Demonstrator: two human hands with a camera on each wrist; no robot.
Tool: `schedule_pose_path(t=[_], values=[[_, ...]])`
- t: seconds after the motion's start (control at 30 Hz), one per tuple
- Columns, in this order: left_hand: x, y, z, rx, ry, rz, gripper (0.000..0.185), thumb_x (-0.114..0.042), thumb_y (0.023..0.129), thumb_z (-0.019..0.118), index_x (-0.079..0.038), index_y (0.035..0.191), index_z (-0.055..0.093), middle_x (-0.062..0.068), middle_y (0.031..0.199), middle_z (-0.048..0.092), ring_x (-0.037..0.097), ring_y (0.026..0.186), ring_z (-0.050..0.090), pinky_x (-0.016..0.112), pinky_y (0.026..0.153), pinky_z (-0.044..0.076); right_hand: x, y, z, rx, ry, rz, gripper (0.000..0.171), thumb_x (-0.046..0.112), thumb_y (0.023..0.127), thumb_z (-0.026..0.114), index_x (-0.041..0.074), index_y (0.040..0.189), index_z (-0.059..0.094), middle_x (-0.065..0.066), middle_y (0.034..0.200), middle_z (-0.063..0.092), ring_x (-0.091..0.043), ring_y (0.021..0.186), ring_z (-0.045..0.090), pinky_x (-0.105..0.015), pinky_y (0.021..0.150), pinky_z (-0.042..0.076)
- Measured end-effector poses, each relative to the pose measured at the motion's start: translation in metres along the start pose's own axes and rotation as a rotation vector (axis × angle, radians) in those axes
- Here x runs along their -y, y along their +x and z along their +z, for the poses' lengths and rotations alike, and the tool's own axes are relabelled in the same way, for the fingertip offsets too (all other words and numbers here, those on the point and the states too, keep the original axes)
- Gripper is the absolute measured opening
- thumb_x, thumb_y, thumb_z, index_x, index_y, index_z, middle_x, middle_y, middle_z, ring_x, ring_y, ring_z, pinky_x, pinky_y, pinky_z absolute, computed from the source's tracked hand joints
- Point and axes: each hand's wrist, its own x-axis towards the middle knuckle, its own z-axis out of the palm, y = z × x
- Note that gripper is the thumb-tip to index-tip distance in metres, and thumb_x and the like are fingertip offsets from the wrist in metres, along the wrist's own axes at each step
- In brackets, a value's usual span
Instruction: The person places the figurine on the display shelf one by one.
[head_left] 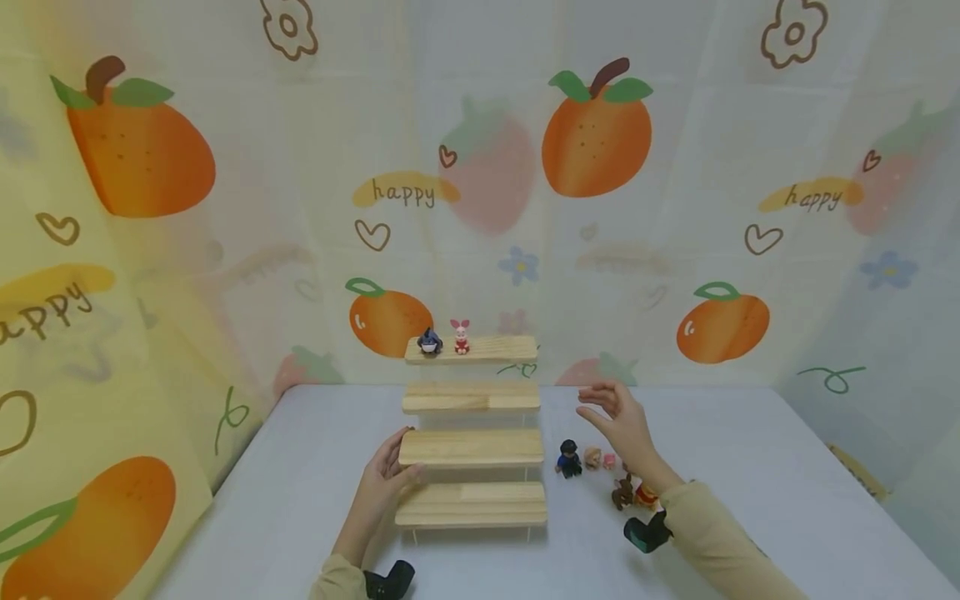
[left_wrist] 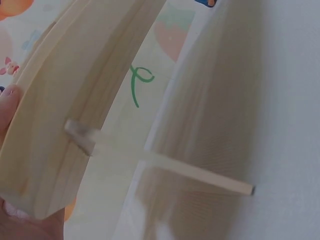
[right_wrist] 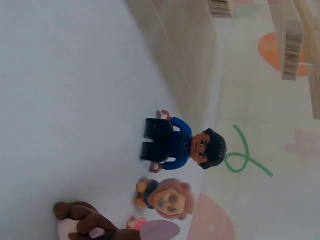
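Observation:
A four-step wooden display stand [head_left: 471, 447] sits on the white table [head_left: 750, 467]. On its top step are a dark blue figure [head_left: 430, 341] and a pink figure [head_left: 461, 336]. My left hand [head_left: 386, 477] grips the left end of the second-lowest step; in the left wrist view a fingertip [left_wrist: 9, 107] lies on the wooden plank [left_wrist: 65, 115]. My right hand [head_left: 617, 418] hovers open and holds nothing, right of the stand and above a cluster of figures. That cluster includes a blue-shirted, black-haired figure [head_left: 568, 458] [right_wrist: 177, 144], a pink round-faced figure [head_left: 592, 457] [right_wrist: 167, 198] and a brown figure [head_left: 622, 492] [right_wrist: 85, 222].
A fruit-print curtain [head_left: 600, 208] closes off the back and both sides of the table. A thin clear leg [left_wrist: 200, 172] holds up the plank in the left wrist view. Black wrist mounts [head_left: 645, 532] sit on both forearms.

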Motion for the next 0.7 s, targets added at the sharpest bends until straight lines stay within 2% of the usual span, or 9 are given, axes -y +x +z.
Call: schedule_pose_path(t=[0.2,0.3,0.43,0.7], values=[[-0.002,0.000,0.000,0.004,0.005,-0.008,0.068,-0.006,0.076,0.070,0.001,0.134,0.034,0.016,0.138,0.032,0.027,0.122,0.035,0.022,0.094,0.035,-0.006,-0.005,-0.003,-0.009,0.010,0.016,0.033,-0.007,0.078,0.064,-0.010,0.105,0.045,-0.023,0.101,0.059,-0.037,0.096,0.055,-0.039,0.093,0.037],[-0.002,0.000,0.000,0.007,-0.002,-0.014,0.067,-0.006,0.077,0.070,0.001,0.133,0.034,0.016,0.138,0.033,0.027,0.121,0.037,0.022,0.094,0.035,-0.009,-0.009,-0.003,-0.009,0.035,0.027,0.034,-0.009,0.078,0.063,-0.014,0.105,0.043,-0.026,0.100,0.059,-0.039,0.095,0.054,-0.034,0.093,0.038],[-0.003,0.000,0.001,0.010,-0.014,-0.017,0.067,-0.004,0.076,0.070,0.002,0.133,0.034,0.017,0.137,0.033,0.028,0.121,0.037,0.022,0.093,0.036,-0.012,-0.014,-0.005,-0.009,0.041,0.048,0.033,-0.009,0.078,0.063,-0.013,0.104,0.043,-0.026,0.099,0.059,-0.040,0.095,0.054,-0.027,0.093,0.039],[-0.002,0.001,0.001,-0.003,-0.020,-0.017,0.067,-0.001,0.076,0.069,0.003,0.133,0.034,0.017,0.138,0.033,0.026,0.122,0.036,0.020,0.093,0.036,-0.016,-0.022,-0.008,-0.008,0.042,0.058,0.032,-0.009,0.078,0.063,-0.016,0.103,0.044,-0.025,0.097,0.060,-0.042,0.093,0.054,-0.024,0.090,0.041]])
